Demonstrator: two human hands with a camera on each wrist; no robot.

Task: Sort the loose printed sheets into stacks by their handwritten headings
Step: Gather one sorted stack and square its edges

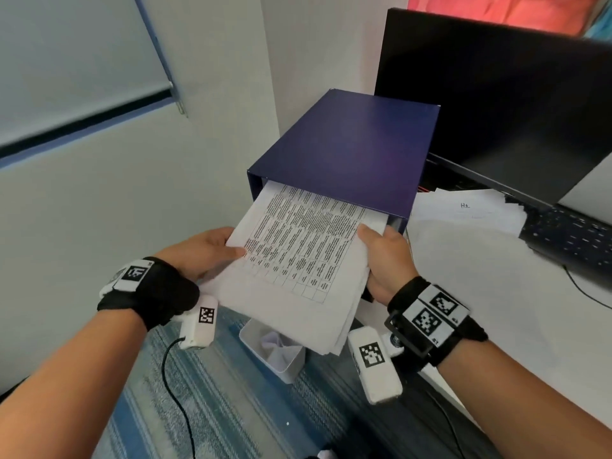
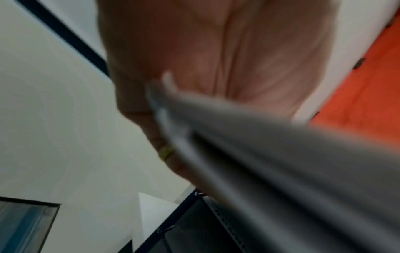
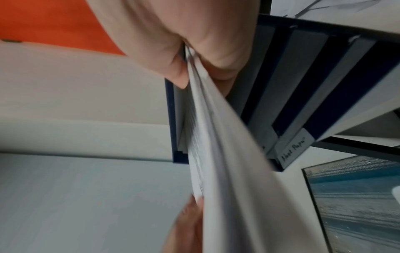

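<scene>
Both forearms reach forward, each wrist wrapped in a black band. The left hand (image 1: 205, 250) lies with its thumb on top of what it grips and its fingers curled beneath. The right hand (image 1: 385, 260) mirrors it opposite, thumb above, fingers folded under, both hands raised level.

Head looks down; wrists look up close; all share paper stack (image 1: 298, 260)

Ahead of you a dark monitor (image 1: 496, 104) stands on the white tabletop (image 1: 480, 293), with a black keyboard (image 1: 569, 236) just below its lower edge. Down on the striped blue carpet (image 1: 212, 392) sits a small white bin (image 1: 281, 359), crumpled paper inside. A roller blind (image 1: 76, 61) hangs at your left.
</scene>
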